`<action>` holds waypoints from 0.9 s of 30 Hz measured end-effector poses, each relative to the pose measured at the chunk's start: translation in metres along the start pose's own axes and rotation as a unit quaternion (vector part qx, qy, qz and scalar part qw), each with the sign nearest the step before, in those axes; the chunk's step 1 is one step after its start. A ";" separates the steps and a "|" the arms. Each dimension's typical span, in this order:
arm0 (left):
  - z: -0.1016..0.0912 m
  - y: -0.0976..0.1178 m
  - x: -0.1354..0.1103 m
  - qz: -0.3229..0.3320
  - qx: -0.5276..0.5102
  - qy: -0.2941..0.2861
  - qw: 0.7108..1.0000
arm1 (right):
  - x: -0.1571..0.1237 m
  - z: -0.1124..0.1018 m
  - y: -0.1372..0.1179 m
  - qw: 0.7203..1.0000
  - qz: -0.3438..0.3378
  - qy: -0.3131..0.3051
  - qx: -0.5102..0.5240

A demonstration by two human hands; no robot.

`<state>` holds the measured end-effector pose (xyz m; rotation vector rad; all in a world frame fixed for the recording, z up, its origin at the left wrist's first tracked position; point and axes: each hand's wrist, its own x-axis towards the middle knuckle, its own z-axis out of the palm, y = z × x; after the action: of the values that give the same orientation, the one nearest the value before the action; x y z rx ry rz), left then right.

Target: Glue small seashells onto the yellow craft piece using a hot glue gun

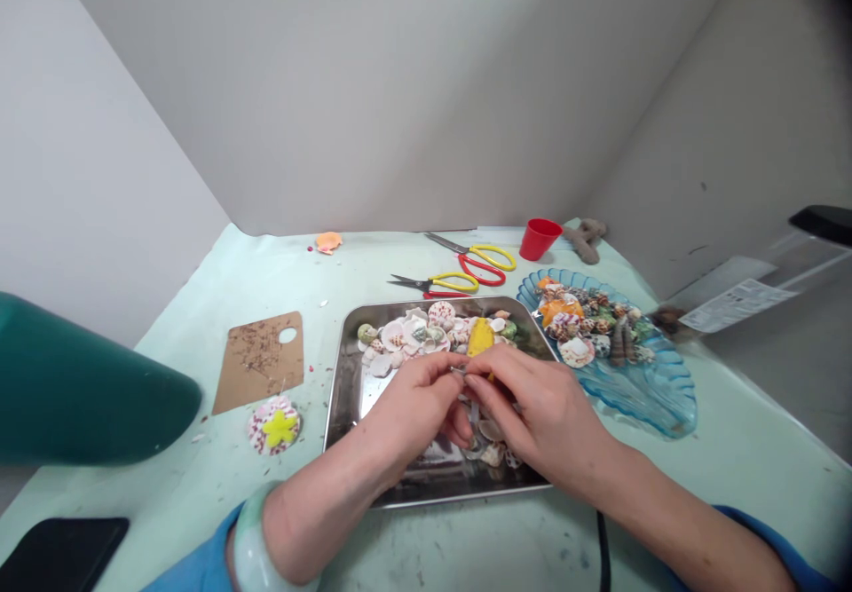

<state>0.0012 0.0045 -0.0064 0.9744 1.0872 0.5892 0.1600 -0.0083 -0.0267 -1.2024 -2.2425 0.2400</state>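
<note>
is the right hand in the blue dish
No, the right hand is over the metal tray, close to the left hand, with the blue dish lying to its right.

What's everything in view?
Tray: one, silver, centre
Shells: many, mixed, tray, dish
Dish: one, blue, right
Scissors: two, red-yellow, behind tray
Cup: one, red, back right
Lump: one, brown, beside cup
Scrap: one, orange, back left
Card: one, brown, left
Flowered disc: one, speckled, left
Cylinder: one, green, left
Slab: one, black, bottom left
Label: one, white, right
Table: one, mint, beneath
Bangle: one, mint, left wrist
Sleeves: two, blue, forearms
Left hand, right hand: two, over tray
</note>
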 end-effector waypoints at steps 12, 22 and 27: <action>-0.001 -0.002 0.001 0.007 -0.005 -0.005 1.000 | 0.000 0.000 0.000 1.000 -0.001 -0.002 0.007; -0.001 -0.004 0.002 0.030 0.030 0.002 0.999 | 0.000 0.001 0.001 0.999 0.005 0.020 0.024; -0.001 -0.002 0.001 0.033 0.030 0.014 0.999 | 0.000 0.001 0.000 0.999 0.009 0.040 0.033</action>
<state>0.0010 0.0048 -0.0091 1.0607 1.1062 0.6288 0.1593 -0.0085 -0.0277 -1.1773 -2.1403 0.2657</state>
